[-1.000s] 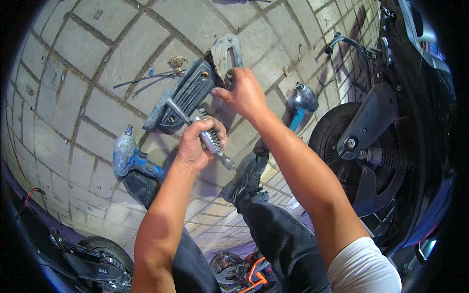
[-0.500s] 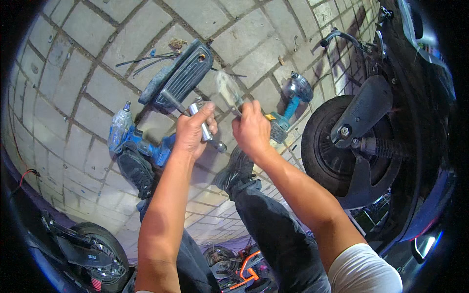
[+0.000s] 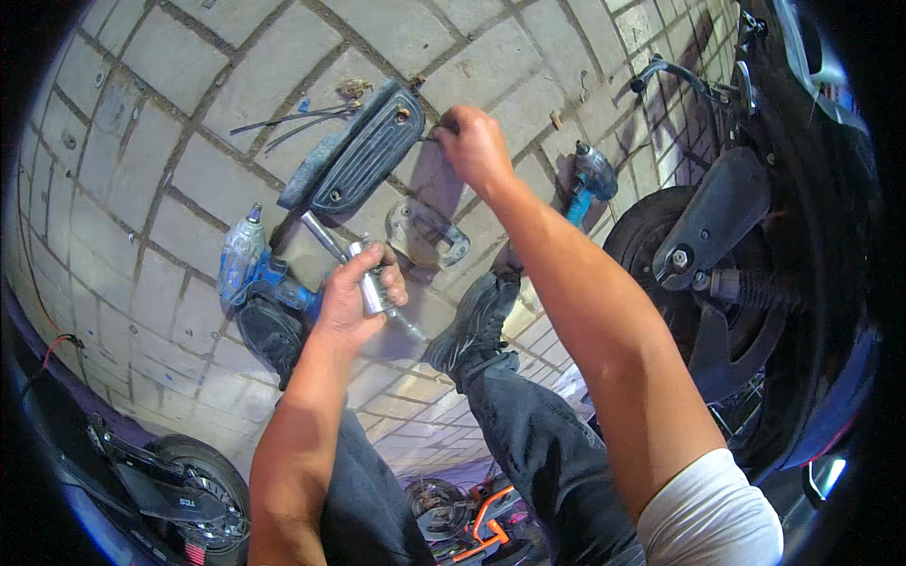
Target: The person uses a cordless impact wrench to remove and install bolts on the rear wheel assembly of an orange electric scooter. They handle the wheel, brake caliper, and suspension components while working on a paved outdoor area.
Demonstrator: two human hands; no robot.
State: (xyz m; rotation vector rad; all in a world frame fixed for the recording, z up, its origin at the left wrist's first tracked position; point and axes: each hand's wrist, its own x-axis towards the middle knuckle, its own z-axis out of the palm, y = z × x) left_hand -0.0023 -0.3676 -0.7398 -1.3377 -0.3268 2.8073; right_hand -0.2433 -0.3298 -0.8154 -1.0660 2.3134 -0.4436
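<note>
My left hand is wrapped round a silver metal cylindrical tool with a narrower rod sticking out at each end. Farther off, my right hand has its fingers curled together low over the paving, just right of a ribbed black footboard. A thin dark strip shows between the footboard and my right fingertips, which seem to pinch it. Between my two hands a greyish metal bracket with a cut-out lies flat on the ground.
A blue impact wrench rests beside my left shoe. A teal power driver lies to the right, partly behind my forearm. Black cable ties lie beyond the footboard. A scooter's rear wheel stands at right, another scooter at lower left.
My right hand has put the metal bracket down on the paving and moved away to the footboard's right end. My left hand, with the silver tool, has come slightly nearer and left.
</note>
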